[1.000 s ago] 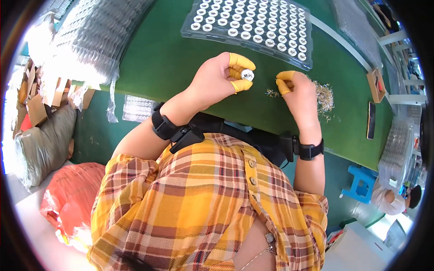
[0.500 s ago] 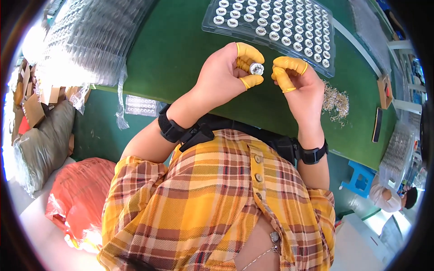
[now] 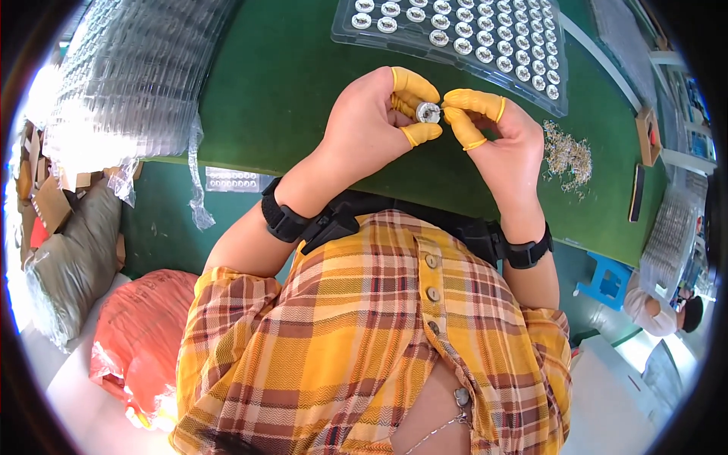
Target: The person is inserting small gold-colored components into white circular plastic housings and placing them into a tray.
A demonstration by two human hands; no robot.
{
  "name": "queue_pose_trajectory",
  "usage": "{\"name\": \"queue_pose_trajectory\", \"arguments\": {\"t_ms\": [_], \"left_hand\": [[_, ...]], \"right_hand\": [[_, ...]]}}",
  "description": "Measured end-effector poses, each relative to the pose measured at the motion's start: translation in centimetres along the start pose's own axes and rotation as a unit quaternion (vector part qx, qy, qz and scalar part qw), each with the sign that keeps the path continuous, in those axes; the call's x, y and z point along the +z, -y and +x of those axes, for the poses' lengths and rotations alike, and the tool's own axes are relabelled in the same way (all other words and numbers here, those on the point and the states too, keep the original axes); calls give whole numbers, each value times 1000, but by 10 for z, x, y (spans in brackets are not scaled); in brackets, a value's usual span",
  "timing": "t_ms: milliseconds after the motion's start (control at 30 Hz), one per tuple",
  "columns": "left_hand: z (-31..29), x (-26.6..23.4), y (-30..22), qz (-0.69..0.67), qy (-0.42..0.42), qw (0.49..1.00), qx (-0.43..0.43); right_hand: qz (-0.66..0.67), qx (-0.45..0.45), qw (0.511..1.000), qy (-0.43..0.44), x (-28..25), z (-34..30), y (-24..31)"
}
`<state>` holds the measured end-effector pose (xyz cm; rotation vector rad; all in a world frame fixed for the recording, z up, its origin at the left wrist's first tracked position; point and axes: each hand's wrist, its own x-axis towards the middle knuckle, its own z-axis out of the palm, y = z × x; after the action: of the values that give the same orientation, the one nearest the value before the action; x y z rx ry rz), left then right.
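Above the green worktop (image 3: 265, 98), the right hand (image 3: 503, 144), pinched closed on an indistinct tiny part (image 3: 443, 108), has reached the round white component (image 3: 428, 113) held by the curled left hand (image 3: 369, 117), suggesting fine work on that component.

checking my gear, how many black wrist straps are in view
2: the left-wrist strap and the right-wrist strap. Others could be hidden.

Green floor (image 3: 159, 227), green-topped table (image 3: 262, 98), blue stool (image 3: 602, 271) at right, bright glare at left.
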<state>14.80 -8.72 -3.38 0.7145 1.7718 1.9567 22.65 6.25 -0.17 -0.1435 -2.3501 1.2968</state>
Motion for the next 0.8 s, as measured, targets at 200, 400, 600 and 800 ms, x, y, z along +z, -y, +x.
{"name": "queue_pose_trajectory", "arguments": {"t_ms": [200, 400, 600, 800], "left_hand": [[0, 3, -1, -8, 2, 1000, -8], [2, 4, -4, 27, 1, 999, -17], [2, 7, -1, -5, 23, 1000, 1], [1, 9, -11, 20, 69, 996, -48]], "right_hand": [[-9, -19, 1000, -9, -1, -2, -2], [-61, -74, 995, -16, -1, -1, -2], [-129, -133, 983, -13, -5, -1, -4], [-52, -63, 997, 15, -11, -5, -3]]}}
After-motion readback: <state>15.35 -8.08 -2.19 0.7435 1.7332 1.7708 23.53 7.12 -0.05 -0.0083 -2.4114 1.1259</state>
